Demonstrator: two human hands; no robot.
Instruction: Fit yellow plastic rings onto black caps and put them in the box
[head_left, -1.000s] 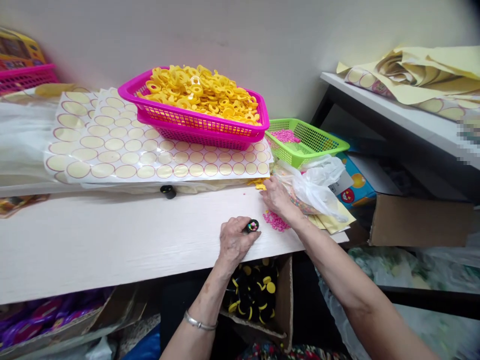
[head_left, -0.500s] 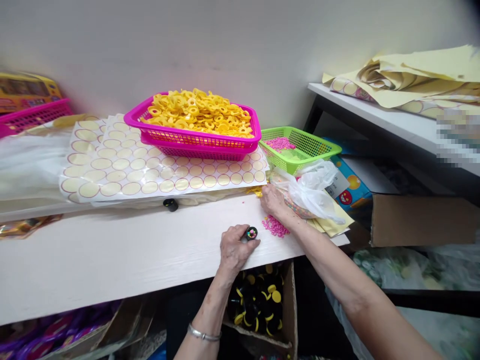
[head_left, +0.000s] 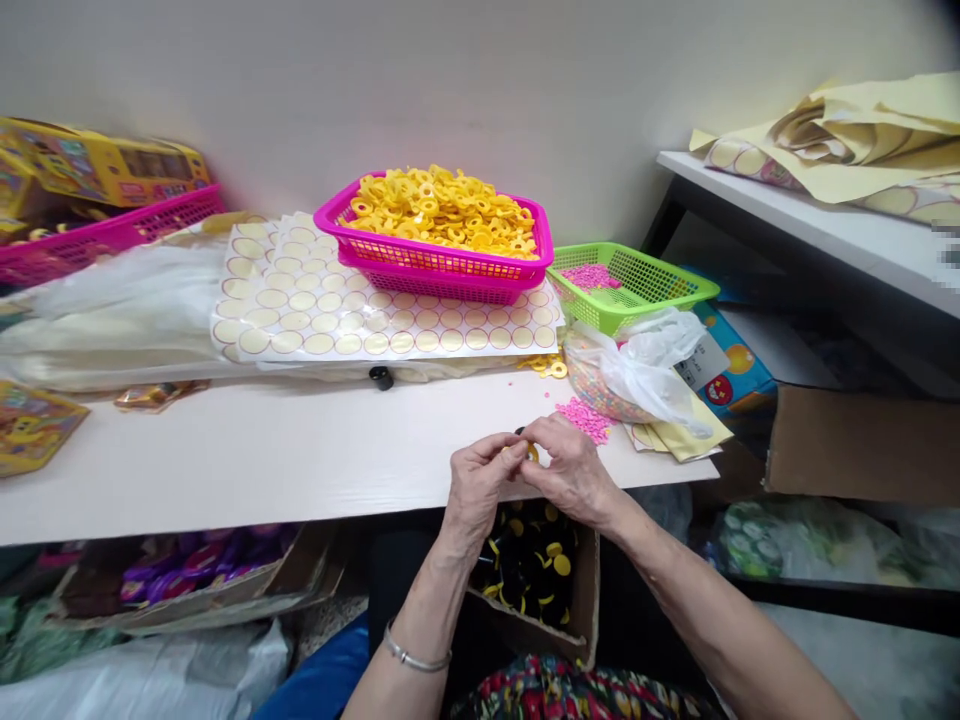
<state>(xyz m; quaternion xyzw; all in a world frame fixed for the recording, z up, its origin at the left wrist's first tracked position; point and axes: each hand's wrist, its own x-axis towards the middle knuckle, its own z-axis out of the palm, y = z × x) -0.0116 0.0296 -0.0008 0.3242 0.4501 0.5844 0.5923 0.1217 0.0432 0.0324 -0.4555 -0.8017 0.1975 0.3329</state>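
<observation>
My left hand [head_left: 478, 482] and my right hand [head_left: 571, 470] meet over the front edge of the white table [head_left: 247, 460]. Their fingers are pinched together around a small black tube with a yellow ring [head_left: 525, 448] on it, mostly hidden by the fingertips. A small heap of pink beads [head_left: 583, 414] lies on the table just beyond my right hand. A pink basket [head_left: 442, 265] piled with yellow rings stands farther back. Another black tube [head_left: 381, 377] lies near the sticker sheets [head_left: 375, 315].
A green basket [head_left: 637, 290] with pink beads and a clear bag of coloured beads [head_left: 622, 375] sit at the right. A cardboard box [head_left: 536, 580] of black and yellow pieces stands under the table. A side shelf [head_left: 810, 225] carries yellow paper. A pink basket [head_left: 97, 240] with boxes stands far left.
My right hand left the yellow rings by the bag and came back to my left hand. The black tube has been lifted off the table, with a yellow ring now at it.
</observation>
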